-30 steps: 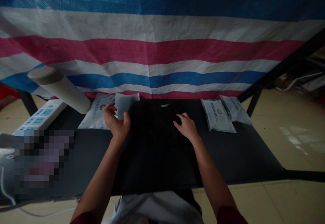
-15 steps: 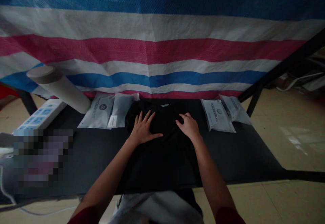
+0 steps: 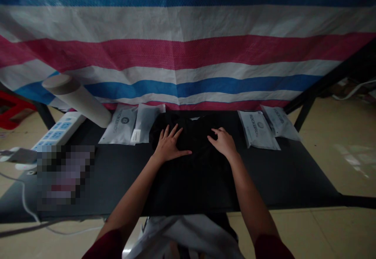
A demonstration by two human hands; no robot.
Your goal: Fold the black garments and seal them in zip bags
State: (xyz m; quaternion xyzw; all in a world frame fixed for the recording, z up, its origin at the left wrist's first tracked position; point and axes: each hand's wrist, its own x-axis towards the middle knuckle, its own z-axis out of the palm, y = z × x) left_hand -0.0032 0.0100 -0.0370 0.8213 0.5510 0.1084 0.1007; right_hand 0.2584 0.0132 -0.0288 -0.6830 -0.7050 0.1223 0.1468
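Head camera, looking down from above: a black garment (image 3: 190, 172) lies spread on the dark surface (image 3: 293, 172), its far edge near the striped tarp (image 3: 188, 55) that hangs behind. The left hand (image 3: 169, 147) rests flat on the cloth with fingers spread wide, gripping nothing. The right hand (image 3: 225, 143) sits on the cloth a little apart from it, fingers curled. In this dim light, black on black, I cannot tell whether they pinch a fold or only press down.

The garment looks soft, light and limp. It would likely sag wherever it is unsupported and slide easily on the smooth top. The shoulders or an outer edge seem the better places to take hold of it.

Flat plastic bags (image 3: 123, 125) lie just left of the garment, and more bags (image 3: 258, 129) lie to its right. A cardboard tube (image 3: 78, 98) leans at the far left above a power strip (image 3: 58, 131). Pale floor tiles (image 3: 337, 231) show beyond the surface.
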